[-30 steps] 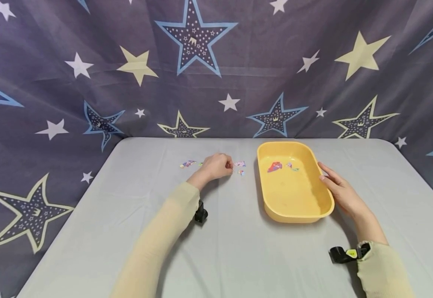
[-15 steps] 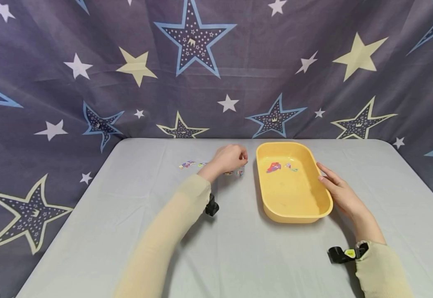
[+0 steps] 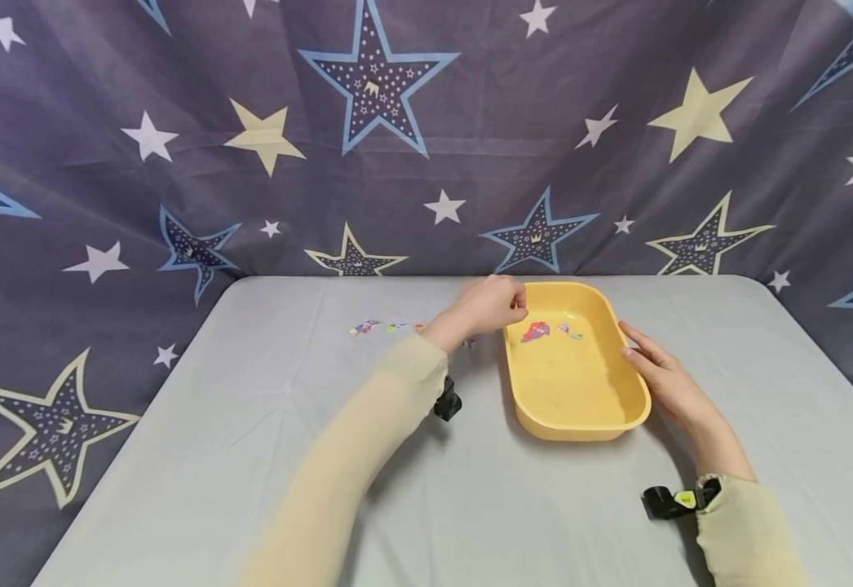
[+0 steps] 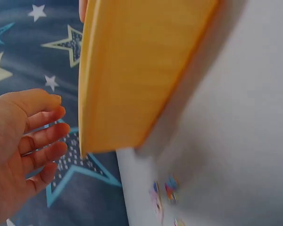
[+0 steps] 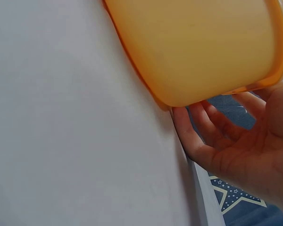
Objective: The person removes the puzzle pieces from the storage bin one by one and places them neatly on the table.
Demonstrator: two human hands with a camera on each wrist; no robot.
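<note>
My left hand (image 3: 496,302) is over the far left corner of a yellow plastic tub (image 3: 573,391). In the left wrist view its fingers are bent, with thumb and index tips close together; I cannot tell whether a small piece is between them. My right hand (image 3: 672,383) rests against the tub's right side, fingertips touching the outer wall in the right wrist view. Inside the tub lie a red and purple flat piece (image 3: 536,332) and a smaller multicoloured piece (image 3: 569,331). Left of it, small printed flat pieces (image 4: 170,188) lie on the table, partly hidden by my left arm.
More colourful pieces lie farther left, among them a purplish one (image 3: 365,327) and a greenish one (image 3: 395,327). A grey-white cloth covers the table (image 3: 214,456). A dark star-patterned curtain (image 3: 426,163) hangs along the back and left.
My left hand has moved right, from the small pieces on the table to the tub's far left corner. My right hand stays at the tub's right side. The view has shifted slightly.
</note>
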